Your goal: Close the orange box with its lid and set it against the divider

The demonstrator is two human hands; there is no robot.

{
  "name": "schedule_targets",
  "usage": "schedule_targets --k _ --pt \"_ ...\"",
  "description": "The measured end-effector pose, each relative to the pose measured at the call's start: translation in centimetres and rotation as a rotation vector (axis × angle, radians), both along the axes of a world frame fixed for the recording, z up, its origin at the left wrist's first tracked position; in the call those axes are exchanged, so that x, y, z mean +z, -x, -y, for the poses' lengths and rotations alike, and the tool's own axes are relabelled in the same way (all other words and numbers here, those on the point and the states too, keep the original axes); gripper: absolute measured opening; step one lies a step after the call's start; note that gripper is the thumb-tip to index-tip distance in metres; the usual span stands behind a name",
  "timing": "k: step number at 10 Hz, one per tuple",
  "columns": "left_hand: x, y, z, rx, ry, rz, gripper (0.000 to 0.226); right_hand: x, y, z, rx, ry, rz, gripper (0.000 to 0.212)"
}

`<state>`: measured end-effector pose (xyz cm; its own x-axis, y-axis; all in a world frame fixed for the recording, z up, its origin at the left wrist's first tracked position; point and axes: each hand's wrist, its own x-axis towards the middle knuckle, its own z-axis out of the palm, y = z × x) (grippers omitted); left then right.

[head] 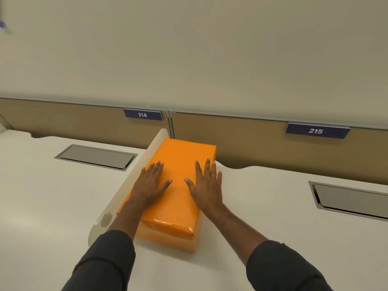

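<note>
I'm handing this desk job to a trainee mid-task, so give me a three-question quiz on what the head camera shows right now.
1. True or false: the lid is already on the orange box.
2. Which side of the box lies along the divider: A) its left side, B) its right side, C) neither?
3. How do the left hand and right hand meet the lid?

Key:
1. True.
2. A.
3. Both lie flat, palms down, fingers spread, on top of the lid.
</note>
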<state>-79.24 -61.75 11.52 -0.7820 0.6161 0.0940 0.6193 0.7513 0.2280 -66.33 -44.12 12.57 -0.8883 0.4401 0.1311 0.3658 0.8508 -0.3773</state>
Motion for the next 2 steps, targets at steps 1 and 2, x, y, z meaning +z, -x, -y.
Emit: schedule_targets --k 1,2 --pt "2.7 -1.3 -1.8 -0.036 -0.101 -0.092 0.1 2.5 -1.4 -2.4 -0.016 -0.082 -0.044 0.074" --pt "5.4 -2.9 -4.5 -0.107 -0.182 -0.203 0.09 4.8 -3.0 -4.6 -0.025 -0.131 -0.121 0.072"
